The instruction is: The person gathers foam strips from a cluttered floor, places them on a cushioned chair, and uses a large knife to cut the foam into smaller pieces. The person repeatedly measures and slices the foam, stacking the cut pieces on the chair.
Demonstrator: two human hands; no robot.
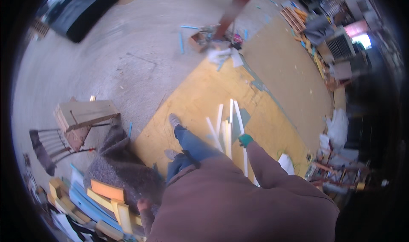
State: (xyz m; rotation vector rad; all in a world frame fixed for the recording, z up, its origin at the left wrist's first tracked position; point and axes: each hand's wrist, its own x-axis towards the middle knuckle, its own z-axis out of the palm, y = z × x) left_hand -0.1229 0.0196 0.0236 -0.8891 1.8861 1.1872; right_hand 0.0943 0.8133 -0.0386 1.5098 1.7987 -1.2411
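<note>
My right hand [245, 140], in a green glove, is closed round a long white strip [239, 116], which shows above and below the fist. Several more white strips [220, 118] stand fanned out just left of it, in front of my body; their lower ends are hidden by my sleeve and torso. Low on the left, my bare left hand [143, 205] hangs beside a dark grey felt blanket [117, 169] and some orange and yellow foam blocks [107, 189]. Its fingers are too small and blurred to read.
Under my feet lies a yellow board floor [196, 88]. Ahead stands a red-brown post [234, 14] with clutter at its base. Cardboard pieces [85, 114] and a dark rack [49, 150] are on the left. Piled goods and a white bag [337, 129] line the right side.
</note>
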